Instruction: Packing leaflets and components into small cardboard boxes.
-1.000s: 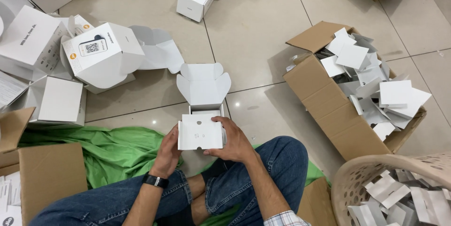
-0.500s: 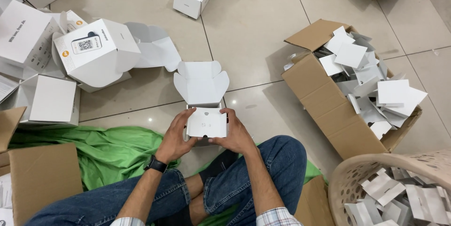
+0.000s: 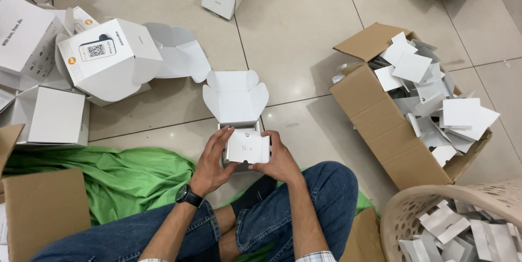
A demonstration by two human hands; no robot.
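- Gripping a small white folded card insert (image 3: 248,148) from both sides, left hand (image 3: 209,159) and right hand (image 3: 281,158) pinch it over the open white cardboard box (image 3: 235,100) on the floor.
- Box interior hidden beneath the insert.
- Beige laundry basket (image 3: 405,216) cut off at the frame's corner.

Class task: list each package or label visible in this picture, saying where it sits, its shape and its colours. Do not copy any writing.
Small white box: on the floor before the person, lid flaps open.
White insert: held by left hand and right hand over that box.
Large white carton: upper left, with a square-code label.
Brown cardboard box: right, filled with white cards.
Beige basket: lower right, holding white packets.
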